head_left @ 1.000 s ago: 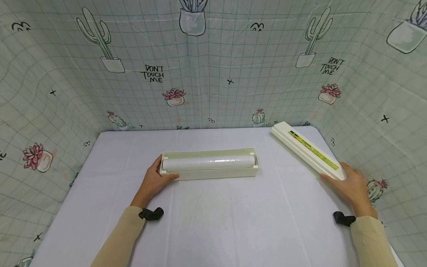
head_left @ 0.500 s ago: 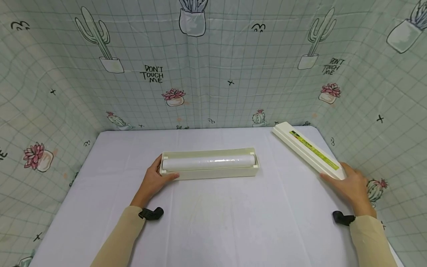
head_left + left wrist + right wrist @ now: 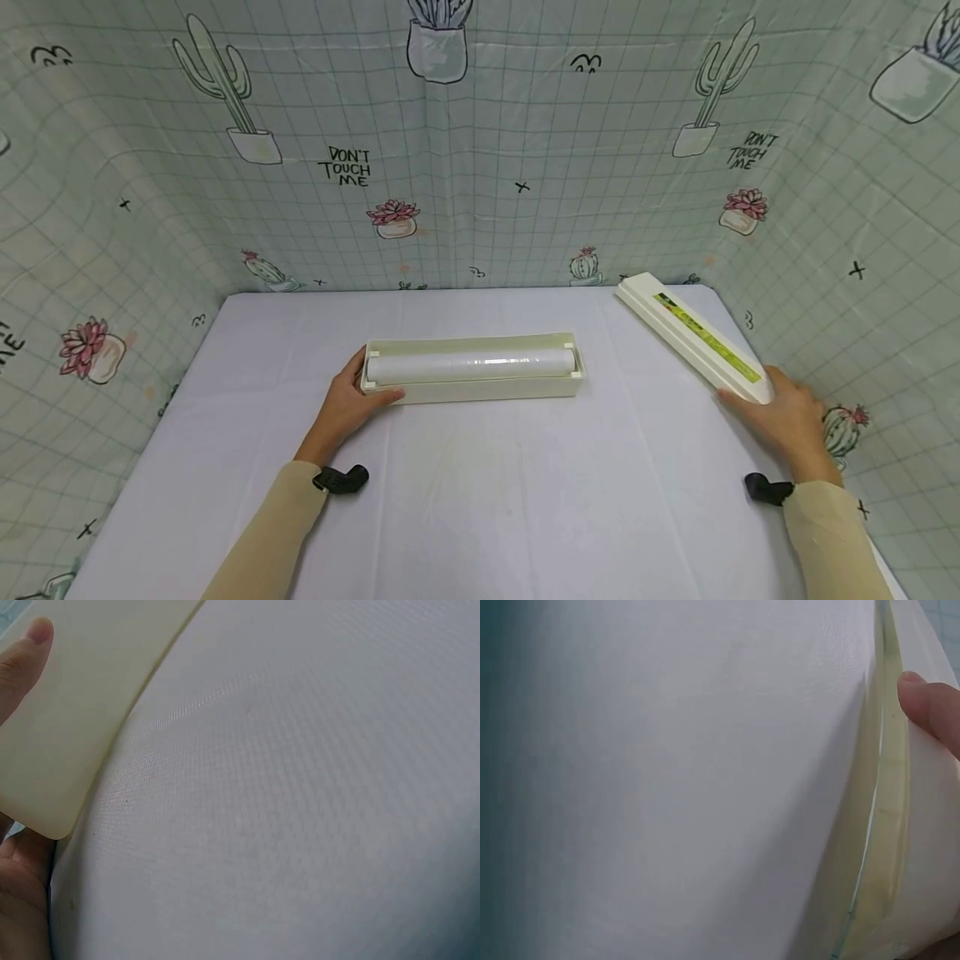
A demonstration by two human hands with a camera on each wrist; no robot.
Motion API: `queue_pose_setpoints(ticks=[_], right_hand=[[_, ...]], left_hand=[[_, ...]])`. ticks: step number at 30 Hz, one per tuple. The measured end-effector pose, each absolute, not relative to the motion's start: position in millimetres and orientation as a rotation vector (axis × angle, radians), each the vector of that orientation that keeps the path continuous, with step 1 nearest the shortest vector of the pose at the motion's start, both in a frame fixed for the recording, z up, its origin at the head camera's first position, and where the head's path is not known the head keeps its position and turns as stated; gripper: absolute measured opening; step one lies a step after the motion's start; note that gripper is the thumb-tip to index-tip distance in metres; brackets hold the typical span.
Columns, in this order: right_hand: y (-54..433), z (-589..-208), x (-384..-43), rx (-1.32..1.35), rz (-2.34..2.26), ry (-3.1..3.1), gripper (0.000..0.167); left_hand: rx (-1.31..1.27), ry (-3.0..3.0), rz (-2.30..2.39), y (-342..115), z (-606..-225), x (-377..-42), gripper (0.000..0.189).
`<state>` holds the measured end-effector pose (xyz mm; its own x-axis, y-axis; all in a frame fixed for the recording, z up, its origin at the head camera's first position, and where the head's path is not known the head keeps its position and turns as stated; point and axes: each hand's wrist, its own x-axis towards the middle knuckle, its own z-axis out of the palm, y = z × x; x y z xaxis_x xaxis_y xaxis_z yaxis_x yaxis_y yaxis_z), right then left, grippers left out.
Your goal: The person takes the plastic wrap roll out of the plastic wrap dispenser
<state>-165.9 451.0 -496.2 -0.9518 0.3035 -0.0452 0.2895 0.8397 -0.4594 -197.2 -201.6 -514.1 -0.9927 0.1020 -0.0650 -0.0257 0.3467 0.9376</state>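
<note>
A long cream plastic-wrap box (image 3: 480,390) lies lengthwise across the middle of the table, its top uncovered. Inside it shows a white roll of plastic wrap (image 3: 465,365). My left hand (image 3: 352,408) grips the box's left end, thumb along the front wall and fingers behind the end. The left wrist view shows the thumb against the box's cream wall (image 3: 82,712). Off to the right, my right hand (image 3: 783,417) holds the near end of the box's long white lid (image 3: 686,333), which bears a yellow-green label and slants toward the back. In the right wrist view the thumb presses the lid's edge.
A white cloth covers the table (image 3: 480,500). Grid-patterned fabric (image 3: 480,150) with cactus drawings hangs behind and on both sides. The lid's far end is close to the table's back edge. A black wrist device (image 3: 341,480) sits on each sleeve.
The lid and right hand shift very slightly. The left hand and the box keep the same position, and the head view drifts a little.
</note>
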Motion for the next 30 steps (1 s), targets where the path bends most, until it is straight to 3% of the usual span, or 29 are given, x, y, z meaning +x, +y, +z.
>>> queue_pose_setpoints(ticks=[23, 30], right_hand=[[445, -501, -163, -0.496, 0.659, -3.042, 0.109], [447, -499, -160, -0.485, 0.698, -3.103, 0.108]], left_hand=[[0.069, 2.472, 1.728, -204, -515, -195, 0.106], [0.052, 2.454, 1.714, -198, -495, -188, 0.104]])
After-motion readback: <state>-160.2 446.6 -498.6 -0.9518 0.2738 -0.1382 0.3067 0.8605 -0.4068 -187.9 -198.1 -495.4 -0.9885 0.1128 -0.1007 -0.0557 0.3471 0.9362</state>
